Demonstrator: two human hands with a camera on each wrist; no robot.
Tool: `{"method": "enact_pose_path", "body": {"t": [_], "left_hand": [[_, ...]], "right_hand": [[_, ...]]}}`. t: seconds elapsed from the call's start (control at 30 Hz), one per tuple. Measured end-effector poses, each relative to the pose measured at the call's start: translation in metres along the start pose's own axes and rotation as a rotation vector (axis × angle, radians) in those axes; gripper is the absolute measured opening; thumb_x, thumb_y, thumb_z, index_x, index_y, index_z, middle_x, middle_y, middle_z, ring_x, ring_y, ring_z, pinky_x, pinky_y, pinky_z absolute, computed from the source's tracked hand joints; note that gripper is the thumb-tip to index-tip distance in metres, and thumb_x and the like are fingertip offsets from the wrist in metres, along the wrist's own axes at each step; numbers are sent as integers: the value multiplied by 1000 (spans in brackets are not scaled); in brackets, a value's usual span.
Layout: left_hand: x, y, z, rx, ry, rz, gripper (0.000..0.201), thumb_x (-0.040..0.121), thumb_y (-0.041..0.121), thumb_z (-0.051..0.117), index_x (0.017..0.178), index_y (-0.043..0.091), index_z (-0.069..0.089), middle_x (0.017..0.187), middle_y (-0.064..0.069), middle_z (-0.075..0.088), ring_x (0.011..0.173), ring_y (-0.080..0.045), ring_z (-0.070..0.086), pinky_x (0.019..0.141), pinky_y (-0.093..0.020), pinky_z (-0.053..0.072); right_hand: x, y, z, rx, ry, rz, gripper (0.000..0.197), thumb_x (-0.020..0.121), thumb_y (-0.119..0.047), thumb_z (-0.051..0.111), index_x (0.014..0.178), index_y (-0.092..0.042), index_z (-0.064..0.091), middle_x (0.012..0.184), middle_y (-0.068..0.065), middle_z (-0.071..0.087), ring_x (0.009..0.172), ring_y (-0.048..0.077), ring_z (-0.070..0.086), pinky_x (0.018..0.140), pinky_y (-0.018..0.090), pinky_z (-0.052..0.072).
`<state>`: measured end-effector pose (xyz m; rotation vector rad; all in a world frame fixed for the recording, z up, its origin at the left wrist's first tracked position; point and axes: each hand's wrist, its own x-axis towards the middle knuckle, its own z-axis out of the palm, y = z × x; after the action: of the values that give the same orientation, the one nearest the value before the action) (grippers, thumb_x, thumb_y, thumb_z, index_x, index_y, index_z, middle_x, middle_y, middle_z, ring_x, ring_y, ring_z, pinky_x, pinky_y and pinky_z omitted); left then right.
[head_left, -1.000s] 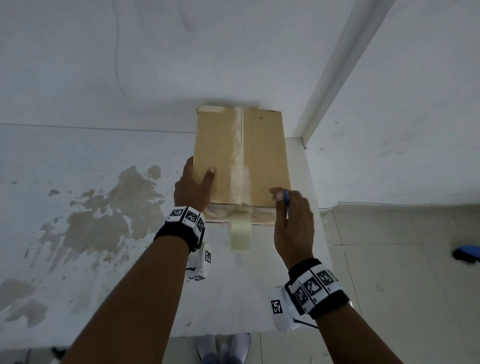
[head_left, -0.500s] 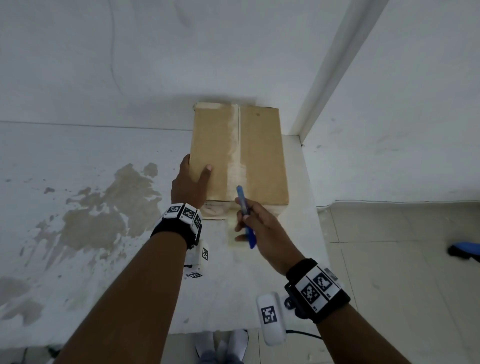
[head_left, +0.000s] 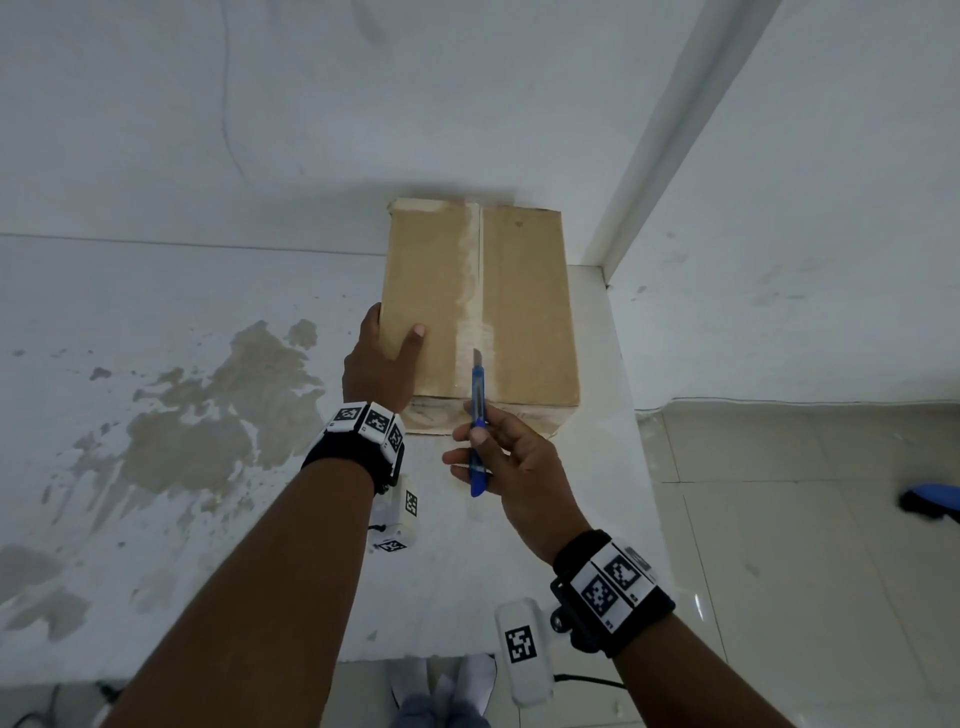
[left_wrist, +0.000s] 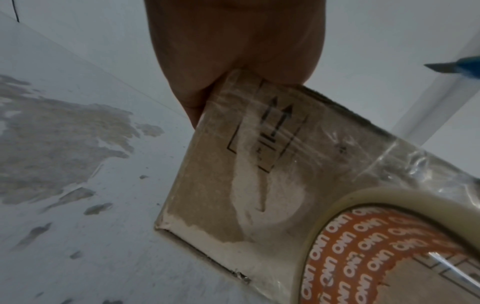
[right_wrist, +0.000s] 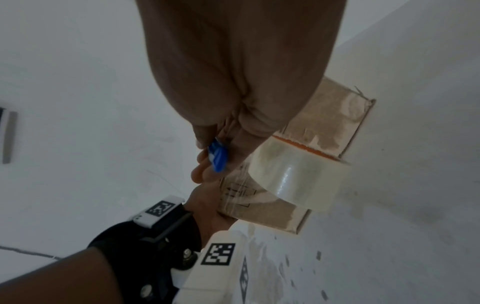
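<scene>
The box (head_left: 524, 312) on the counter (head_left: 208, 519) is taped along its seam and clasped at its near left corner by the left grip (head_left: 376, 364), while the knife (head_left: 477, 400) is pinched in the right grip (head_left: 519, 467) above the box's near edge, the roll (right_wrist: 296, 174) there not yet cut free.

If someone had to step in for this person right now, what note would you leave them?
Left hand grips the near left corner of the brown cardboard box, steadying it on the stained white surface.
Right hand grips the blue utility knife, blade out, pointing at the taped centre seam.
The roll of clear packing tape sits against the box's near face, seemingly joined to it.
Done: seam taped. Left: probably cutting the roll free.
</scene>
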<state>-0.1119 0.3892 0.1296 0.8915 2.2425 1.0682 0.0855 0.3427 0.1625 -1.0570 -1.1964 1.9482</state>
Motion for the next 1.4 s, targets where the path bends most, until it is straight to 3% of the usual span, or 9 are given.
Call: {"method": "enact_pose_path", "body": {"t": [0.3,0.4,0.47,0.6,0.73,0.8,0.9,1.07,1.4], "left_hand": [[0,-3,2,65,16,20,70,98,58,46,155,21,33,147,-8,55,129,-37,55,103,-47,44],[-8,0,0,309,132,221,62,102,46,43,156,18,28,151,-8,49,132,-35,51,101,-53,44],[-18,2,-3,408,286,341,57,97,36,53,148,13,39,142,-10,53,126,-33,52,100,-51,42],[-70,-5,3,71,525,323,43,85,35,66,108,2,52,102,-10,53,96,-25,48,82,-31,28],[-123,-26,31,-173,148,-59,43,91,55,57,92,14,42,83,1,49,81,-29,54,80,-39,41],[-129,-28,42,-266,-42,-200,43,94,56,56,98,13,53,87,3,58,88,-26,60,81,-35,45],[-128,-25,45,-279,-181,-55,53,99,54,45,100,6,67,86,0,66,84,-15,60,77,-27,43],[-123,-28,51,-346,-236,4,56,107,35,42,75,5,77,63,1,75,61,-5,71,67,-13,51],[-134,-21,54,-362,-178,-104,49,104,37,46,75,9,73,54,5,72,54,-5,69,72,-29,57]], "right_hand": [[7,1,-9,-57,99,7,26,104,-18,51,114,3,61,77,-2,67,67,17,73,60,28,61],[8,-2,-16,-106,99,-21,21,104,-20,52,108,-3,63,81,1,68,69,18,73,59,28,60],[11,-7,-23,-188,98,-70,18,103,-21,53,105,-7,63,84,2,69,72,19,73,58,28,60],[22,-20,-44,-529,140,-270,12,101,-25,57,99,-15,63,87,-3,72,78,11,67,61,24,53],[31,-36,-62,-883,122,-377,12,100,-29,59,97,-17,61,87,-5,67,79,6,60,65,10,41],[35,-39,-68,-974,83,-353,14,100,-29,58,97,-16,62,83,-11,63,75,1,56,63,9,38],[38,-37,-73,-1017,53,-342,16,100,-27,59,98,-12,61,77,-16,57,70,-4,53,62,9,37],[40,-29,-76,-981,59,-374,14,101,-25,59,97,-12,61,85,-8,66,72,0,56,65,11,39],[37,-30,-77,-1025,7,-475,9,97,-23,65,105,-20,69,99,-8,68,91,7,63,81,20,49]]}}
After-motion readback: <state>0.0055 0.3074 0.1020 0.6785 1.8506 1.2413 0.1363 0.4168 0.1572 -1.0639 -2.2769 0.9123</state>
